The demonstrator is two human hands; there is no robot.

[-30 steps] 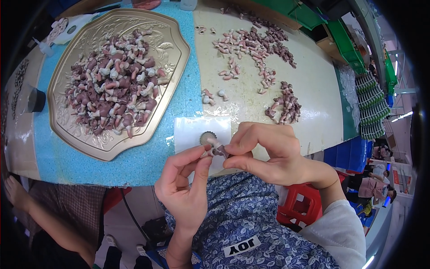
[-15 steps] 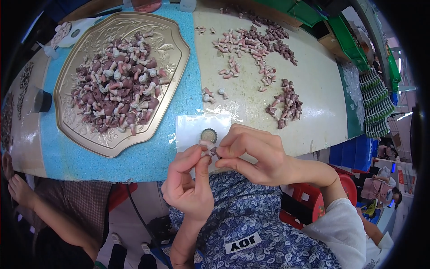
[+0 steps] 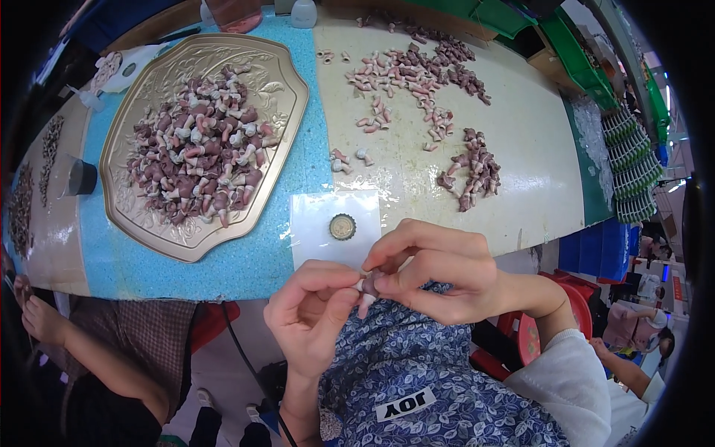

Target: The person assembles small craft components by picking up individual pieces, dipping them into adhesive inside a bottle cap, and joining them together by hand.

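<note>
Since a second ago both hands have drawn back from the table edge toward the lap, so the work now sits over the blue patterned apron (image 3: 447, 387) rather than over the clear sheet (image 3: 316, 223). The left hand (image 3: 309, 316) and right hand (image 3: 439, 272) meet fingertip to fingertip, both pinching one small mushroom piece (image 3: 367, 289), its pale stem pointing down and its purple cap tucked under the right thumb. Whether the cap and stem are being pressed together or pulled apart is hard to tell, since the fingers cover the join. That the piece remains held between both hands, and not set down, suggests the fitting of this one is not finished.

On the sheet just above the hands lies a bottle cap (image 3: 342, 226), untouched. Left of it the gold tray (image 3: 275, 160) holds a heap of mixed pink, white and purple pieces. On the cream table (image 3: 536, 179) lie loose groups: a long scatter (image 3: 417, 71) near the far edge and a smaller pile (image 3: 473, 170) to the right, with a pair (image 3: 350, 158) near the sheet. Green bins (image 3: 573, 37) stand at the far right. Another person's bare foot (image 3: 37, 320) shows at the lower left. Nothing lies between the hands and the tray or piles
</note>
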